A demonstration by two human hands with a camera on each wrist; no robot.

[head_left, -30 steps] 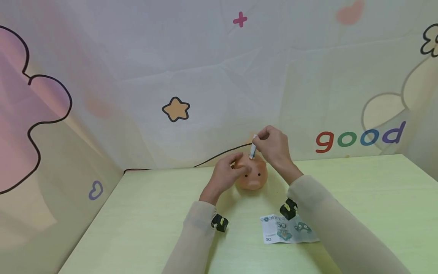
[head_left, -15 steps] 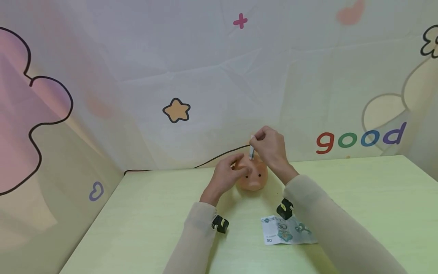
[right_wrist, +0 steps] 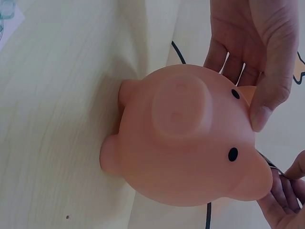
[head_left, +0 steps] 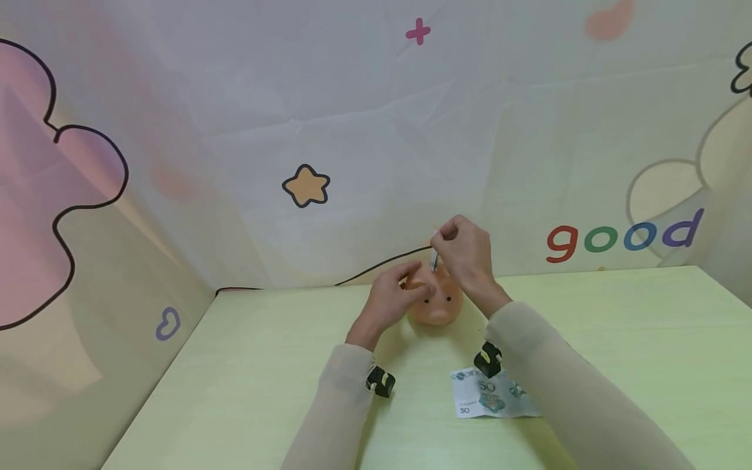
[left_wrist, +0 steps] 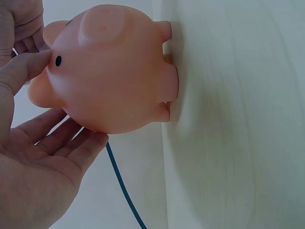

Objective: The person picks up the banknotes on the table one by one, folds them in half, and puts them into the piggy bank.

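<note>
A pink piggy bank stands on its feet at the back of the table, snout toward me. My left hand grips its side, thumb on the front near one eye and the other fingers behind. Above its top, my right hand pinches a narrow folded banknote, held nearly upright with its lower end right at the pig's top. The right wrist view shows only a thin dark edge of that note behind an ear. In the left wrist view, the piggy bank hides most of the slot side.
A 50 banknote lies flat on the pale green table, partly beneath my right forearm. Behind the table hangs a printed cloth backdrop, close to the piggy bank. Each wrist bears a small black camera.
My right hand has shifted slightly left over the piggy bank, and the folded banknote stands a little more upright. The left hand keeps its hold. The head view has shifted slightly.
</note>
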